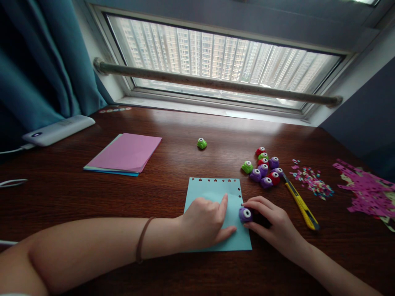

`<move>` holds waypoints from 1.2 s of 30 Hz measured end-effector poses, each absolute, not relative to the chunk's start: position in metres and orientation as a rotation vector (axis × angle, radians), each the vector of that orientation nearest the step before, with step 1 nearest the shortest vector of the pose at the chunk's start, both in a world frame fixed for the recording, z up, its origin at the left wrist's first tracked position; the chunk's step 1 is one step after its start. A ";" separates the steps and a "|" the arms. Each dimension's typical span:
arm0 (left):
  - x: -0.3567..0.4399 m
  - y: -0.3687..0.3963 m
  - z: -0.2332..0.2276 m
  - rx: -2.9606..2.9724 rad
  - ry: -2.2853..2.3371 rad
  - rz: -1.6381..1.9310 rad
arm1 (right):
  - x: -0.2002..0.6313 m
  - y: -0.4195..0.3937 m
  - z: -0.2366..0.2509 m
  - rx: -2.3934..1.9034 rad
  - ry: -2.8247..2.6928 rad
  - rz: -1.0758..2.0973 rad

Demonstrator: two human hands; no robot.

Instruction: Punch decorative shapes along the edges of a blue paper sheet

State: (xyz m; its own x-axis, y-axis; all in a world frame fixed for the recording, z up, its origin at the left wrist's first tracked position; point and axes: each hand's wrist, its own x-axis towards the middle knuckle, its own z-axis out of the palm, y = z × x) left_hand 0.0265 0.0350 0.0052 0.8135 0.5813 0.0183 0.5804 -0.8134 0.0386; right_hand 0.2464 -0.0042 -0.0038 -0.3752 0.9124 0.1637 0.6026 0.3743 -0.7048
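Note:
A light blue sheet of paper (216,242) lies on the brown table, with small punched stars and hearts along its top edge and down the upper right edge. My left hand (205,220) rests on the sheet, thumb and index finger stretched apart, the other fingers curled under; nothing shows in it. At the sheet's right edge, a purple craft punch (246,214) with a white top sits over the paper. My right hand (271,218) grips this punch from the right between thumb and fingers. The paper under the punch is hidden.
Several coloured craft punches (263,169) cluster beyond my right hand, beside a yellow utility knife (301,204). Further right lie paper confetti (313,179) and punched pink scraps (367,187). A green punch (201,143) stands farther back. Left are stacked coloured paper (125,152) and a white device (60,130).

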 end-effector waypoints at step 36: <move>0.027 0.035 0.005 2.959 0.947 0.039 | 0.248 -0.004 -0.006 -1.293 -2.104 0.743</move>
